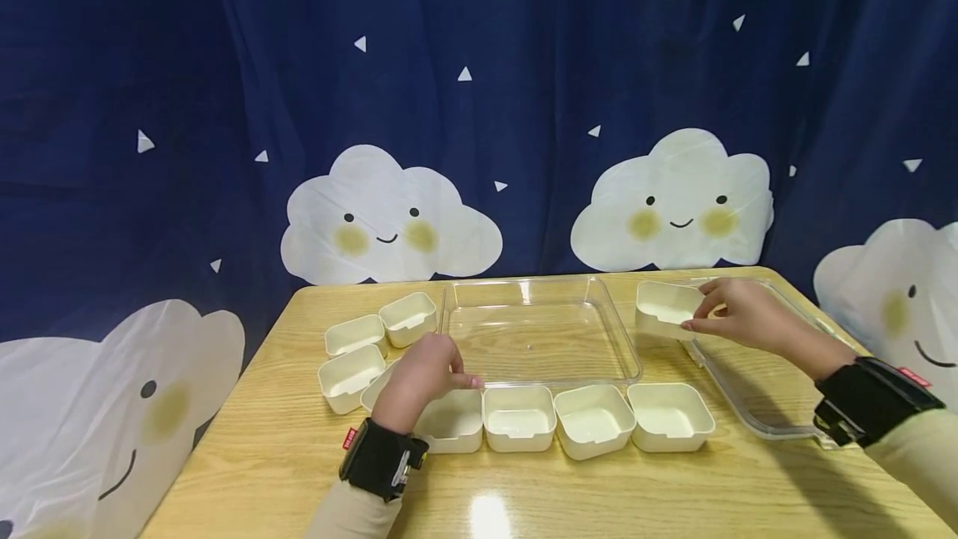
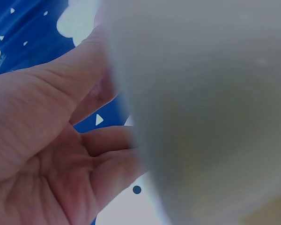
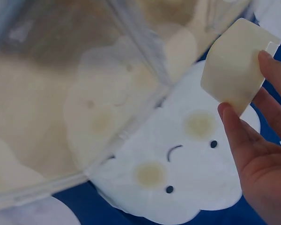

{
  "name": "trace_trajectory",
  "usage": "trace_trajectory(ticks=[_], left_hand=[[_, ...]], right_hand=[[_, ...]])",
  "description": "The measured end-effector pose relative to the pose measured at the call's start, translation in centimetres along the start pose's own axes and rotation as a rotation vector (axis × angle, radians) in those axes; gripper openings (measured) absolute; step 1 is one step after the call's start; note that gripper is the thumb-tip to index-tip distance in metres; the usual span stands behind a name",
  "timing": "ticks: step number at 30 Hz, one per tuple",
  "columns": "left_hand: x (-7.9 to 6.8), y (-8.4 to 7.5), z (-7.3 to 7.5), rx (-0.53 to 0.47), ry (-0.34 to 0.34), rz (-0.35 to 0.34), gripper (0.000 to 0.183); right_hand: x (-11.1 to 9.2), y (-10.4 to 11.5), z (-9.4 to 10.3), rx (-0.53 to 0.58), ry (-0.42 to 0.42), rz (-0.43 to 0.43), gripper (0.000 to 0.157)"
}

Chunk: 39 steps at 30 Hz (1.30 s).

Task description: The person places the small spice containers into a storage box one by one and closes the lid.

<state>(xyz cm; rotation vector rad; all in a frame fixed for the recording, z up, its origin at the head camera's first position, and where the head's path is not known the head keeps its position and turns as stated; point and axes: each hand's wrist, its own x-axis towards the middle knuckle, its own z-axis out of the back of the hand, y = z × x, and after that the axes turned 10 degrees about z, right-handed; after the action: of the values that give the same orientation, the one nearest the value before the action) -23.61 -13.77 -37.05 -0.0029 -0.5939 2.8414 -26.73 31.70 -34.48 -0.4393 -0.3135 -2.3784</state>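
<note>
My right hand (image 1: 748,318) pinches the rim of a small cream rectangular bin (image 1: 662,310) between thumb and fingers, above the right part of the table. In the right wrist view, the fingertips hold that bin (image 3: 236,65) by its edge. My left hand (image 1: 427,373) is at the back rim of another cream bin (image 1: 455,427), thumb pointing right along it. The left wrist view has a pale blurred wall (image 2: 210,112) close up, with the fingertips hidden behind its edge. To the right of it stand three more cream bins (image 1: 520,418) in a row.
A clear shallow plastic box (image 1: 634,373) lies behind the row. Several cream bins (image 1: 350,377) are grouped at the left; one is partly covered by my left hand. A clear lid (image 1: 778,431) with a pale rim lies at the right, under my right forearm.
</note>
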Motion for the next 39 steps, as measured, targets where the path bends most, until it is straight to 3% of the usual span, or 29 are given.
trace_trajectory(ticks=[3, 10, 21, 29, 39], left_hand=[[0.1, -0.2, 0.1, 0.002, 0.002, -0.005, 0.036], [0.0, 0.0, -0.1, 0.004, -0.006, -0.028, 0.035], [-0.2, 0.0, 0.0, -0.002, -0.036, -0.042, 0.037], [-0.1, 0.0, -0.1, 0.003, -0.017, -0.012, 0.037], [0.1, -0.1, 0.0, 0.019, -0.008, -0.011, 0.037]], right_hand=[[1.2, 0.3, 1.0, -0.033, -0.023, 0.019, 0.016], [4.8, 2.0, 1.6, 0.008, -0.014, 0.053, 0.021], [9.4, 3.9, -1.4, 0.071, 0.005, 0.098, 0.02], [12.6, 5.2, -3.7, 0.109, 0.023, 0.127, 0.02], [16.2, 8.3, -7.0, 0.164, 0.149, 0.118, 0.019]])
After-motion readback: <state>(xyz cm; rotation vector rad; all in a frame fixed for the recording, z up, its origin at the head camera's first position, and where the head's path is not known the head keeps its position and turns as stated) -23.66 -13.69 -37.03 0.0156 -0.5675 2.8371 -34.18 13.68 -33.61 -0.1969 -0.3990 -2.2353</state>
